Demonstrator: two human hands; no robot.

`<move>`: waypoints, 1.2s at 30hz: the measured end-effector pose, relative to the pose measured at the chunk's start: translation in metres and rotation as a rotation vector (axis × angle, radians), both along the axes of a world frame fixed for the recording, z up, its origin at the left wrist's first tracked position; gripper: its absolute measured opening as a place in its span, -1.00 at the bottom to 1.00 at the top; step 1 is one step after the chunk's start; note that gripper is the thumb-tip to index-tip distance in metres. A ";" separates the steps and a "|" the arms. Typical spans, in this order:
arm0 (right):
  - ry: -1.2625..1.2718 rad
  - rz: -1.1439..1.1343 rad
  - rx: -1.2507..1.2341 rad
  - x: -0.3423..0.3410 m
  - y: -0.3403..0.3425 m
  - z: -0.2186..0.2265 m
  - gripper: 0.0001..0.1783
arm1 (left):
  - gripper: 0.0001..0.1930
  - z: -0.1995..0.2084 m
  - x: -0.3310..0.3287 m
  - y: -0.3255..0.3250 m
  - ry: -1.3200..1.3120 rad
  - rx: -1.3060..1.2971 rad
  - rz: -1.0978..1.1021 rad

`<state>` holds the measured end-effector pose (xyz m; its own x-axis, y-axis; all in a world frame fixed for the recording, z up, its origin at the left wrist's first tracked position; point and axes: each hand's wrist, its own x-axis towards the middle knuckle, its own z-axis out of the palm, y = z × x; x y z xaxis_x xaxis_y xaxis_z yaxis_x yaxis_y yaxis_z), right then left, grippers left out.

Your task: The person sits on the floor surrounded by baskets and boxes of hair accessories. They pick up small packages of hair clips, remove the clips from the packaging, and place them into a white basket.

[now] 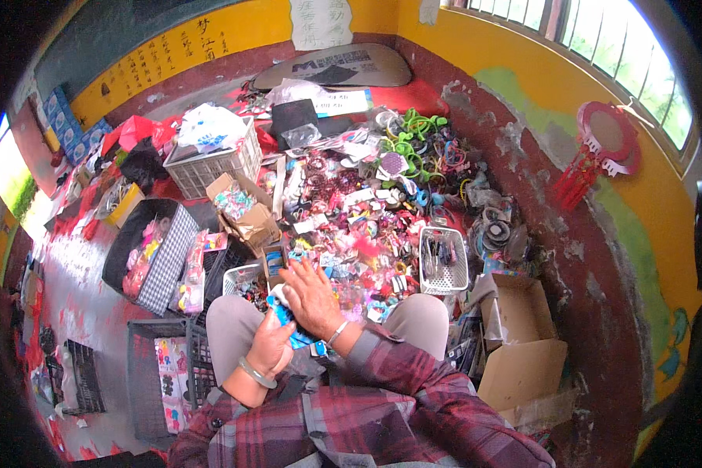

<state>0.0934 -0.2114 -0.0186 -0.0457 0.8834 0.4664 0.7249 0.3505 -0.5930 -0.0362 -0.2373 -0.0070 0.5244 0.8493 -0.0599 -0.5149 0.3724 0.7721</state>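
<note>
We have a small blue thing [281,313] in our hands, low and just left of the middle, above the gap between our knees [418,318]. It has a white bit at its top end. Our left hand [268,347] pinches it, with the thumb pointing up along it, so that grip is pressed together. Our right hand [312,300] lies over it, fingers close together and pointing to 11 o'clock. We cannot tell if that grip pinches the blue thing or only rests on it.

We wear a pale bangle [257,373] on the left wrist and a thin bracelet [337,334] on the right.

Going out from the blue thing, a big messy pile [359,234] of little bright things starts at 12 o'clock and spreads to 2 o'clock. Green hoops [421,129] sit at its far end, at 1 o'clock. A white basket [444,281] with dark things inside is between 2 and 3 o'clock. An open cardboard box [524,374] is near 3 o'clock. A black crate [143,390] is at 8 o'clock, and a checked box [168,261] with pink and yellow things is at 10 o'clock. A big grey crate [218,171] with white bags on top is at 11 o'clock.
</note>
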 end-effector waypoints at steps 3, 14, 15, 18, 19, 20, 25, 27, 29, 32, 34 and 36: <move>0.143 0.005 0.009 0.006 0.009 -0.009 -0.61 | -0.42 -0.001 -0.003 -0.002 -0.017 0.003 -0.008; 0.459 -0.026 -0.065 0.002 0.020 -0.037 -0.67 | -0.46 -0.005 -0.008 -0.001 -0.060 -0.042 -0.018; 0.509 -0.032 -0.087 0.003 0.022 -0.040 -0.68 | -0.46 -0.006 -0.009 0.000 -0.060 -0.039 -0.015; 0.561 -0.038 -0.130 0.006 0.024 -0.045 -0.68 | -0.47 -0.005 -0.009 0.000 -0.071 -0.064 0.005; 0.562 -0.037 -0.142 0.007 0.024 -0.045 -0.69 | -0.48 -0.006 -0.009 0.000 -0.070 -0.057 -0.002; 0.539 -0.047 -0.140 0.007 0.024 -0.044 -0.69 | -0.48 -0.006 -0.010 0.001 -0.069 -0.049 -0.009; 0.554 -0.142 -0.150 0.007 0.023 -0.035 -0.70 | -0.48 -0.007 -0.015 0.002 -0.072 -0.047 0.003; 0.695 -0.192 -0.335 0.021 0.030 -0.034 -0.70 | -0.47 -0.007 -0.019 0.005 -0.131 -0.068 0.036; 1.044 -0.104 -0.029 0.048 0.053 -0.061 -0.63 | -0.47 -0.008 -0.021 0.012 -0.153 -0.042 0.051; 1.413 -0.046 -0.073 0.053 0.039 -0.014 -0.58 | -0.48 -0.014 -0.031 0.021 -0.217 -0.044 0.051; 1.413 -0.018 -0.050 0.042 0.025 0.003 -0.53 | -0.49 -0.012 -0.033 0.018 -0.255 -0.097 0.063; 1.095 0.080 -0.024 0.026 0.016 0.007 -0.53 | -0.45 -0.010 -0.028 0.016 -0.253 -0.122 0.056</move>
<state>0.1191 -0.1950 -0.0113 0.3248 0.9059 0.2717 -0.2230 0.3525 -0.9088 -0.0645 -0.2211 -0.0172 0.4878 0.8722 -0.0365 -0.7080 0.4197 0.5680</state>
